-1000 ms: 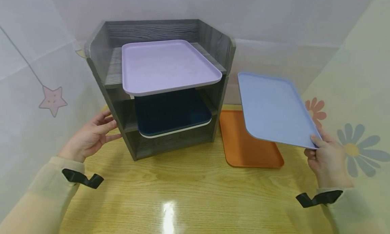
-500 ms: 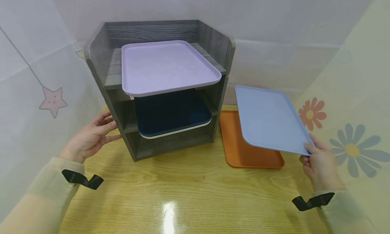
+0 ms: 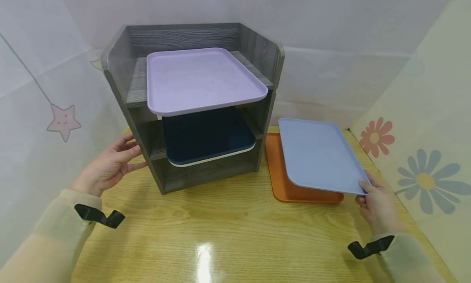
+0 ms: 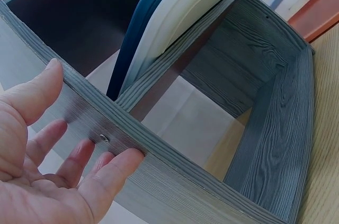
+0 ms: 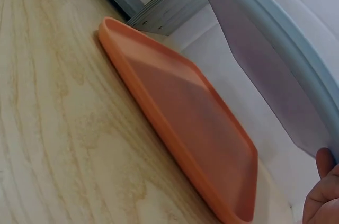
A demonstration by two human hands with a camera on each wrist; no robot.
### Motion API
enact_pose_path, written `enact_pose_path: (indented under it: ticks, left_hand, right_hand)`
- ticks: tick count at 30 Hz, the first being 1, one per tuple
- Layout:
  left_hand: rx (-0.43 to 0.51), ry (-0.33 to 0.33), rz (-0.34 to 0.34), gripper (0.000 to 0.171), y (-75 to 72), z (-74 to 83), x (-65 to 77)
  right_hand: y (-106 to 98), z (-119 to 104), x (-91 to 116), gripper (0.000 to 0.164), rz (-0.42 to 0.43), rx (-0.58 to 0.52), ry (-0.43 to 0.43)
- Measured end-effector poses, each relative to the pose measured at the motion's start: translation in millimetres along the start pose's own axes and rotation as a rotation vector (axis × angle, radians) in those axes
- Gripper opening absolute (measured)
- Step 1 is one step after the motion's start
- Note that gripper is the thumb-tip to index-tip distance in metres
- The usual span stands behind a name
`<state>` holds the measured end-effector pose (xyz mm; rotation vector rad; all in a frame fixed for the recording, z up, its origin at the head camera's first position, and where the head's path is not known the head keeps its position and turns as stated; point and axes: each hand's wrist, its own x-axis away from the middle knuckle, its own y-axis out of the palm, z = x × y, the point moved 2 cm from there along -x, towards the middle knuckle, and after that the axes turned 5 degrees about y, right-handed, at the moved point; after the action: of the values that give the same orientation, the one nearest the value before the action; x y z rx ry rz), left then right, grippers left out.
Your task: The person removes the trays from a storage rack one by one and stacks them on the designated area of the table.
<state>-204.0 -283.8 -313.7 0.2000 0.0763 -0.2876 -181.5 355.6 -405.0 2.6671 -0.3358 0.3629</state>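
My right hand (image 3: 377,203) pinches the near right corner of a light blue tray (image 3: 320,154), which hangs above an orange tray (image 3: 274,168) lying on the table. In the right wrist view a gap shows between the blue tray (image 5: 286,81) and the orange tray (image 5: 185,107). At the left, the fingertips of my left hand (image 3: 110,164) touch the outer side of a grey wooden shelf unit (image 3: 184,39). The left wrist view shows that hand (image 4: 58,166) with its fingers spread and slightly bent against the side panel (image 4: 159,166).
A lilac tray (image 3: 204,80) lies on the unit's top shelf and juts past its front. Below it, a dark navy tray (image 3: 209,140) sits over a white tray (image 3: 217,156) on the middle shelf. A pale curtain (image 3: 331,29) hangs behind the wooden table (image 3: 220,230).
My right hand has lowered the light blue tray and moved it slightly left, so it covers more of the orange tray. My left hand stays at the shelf unit's side.
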Motion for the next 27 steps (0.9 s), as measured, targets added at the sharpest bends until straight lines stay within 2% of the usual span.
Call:
enact_pose_path:
  ticks: [14, 19, 27]
  left_hand:
    - [-0.002, -0.005, 0.007, 0.05, 0.0, -0.1, -0.4]
    - [-0.005, -0.001, 0.006, 0.051, -0.1, -0.3, -0.1]
    - [-0.009, -0.007, 0.01, 0.052, -0.2, -0.1, -0.1]
  right_hand:
    - [6.9, 21.8, -11.5, 0.061, 0.092, 0.14, 0.055]
    - [11.8, 25.7, -15.1, 0.059, 0.132, 0.222, 0.083]
    - [19.8, 29.8, -17.8, 0.056, 0.158, 0.277, 0.123]
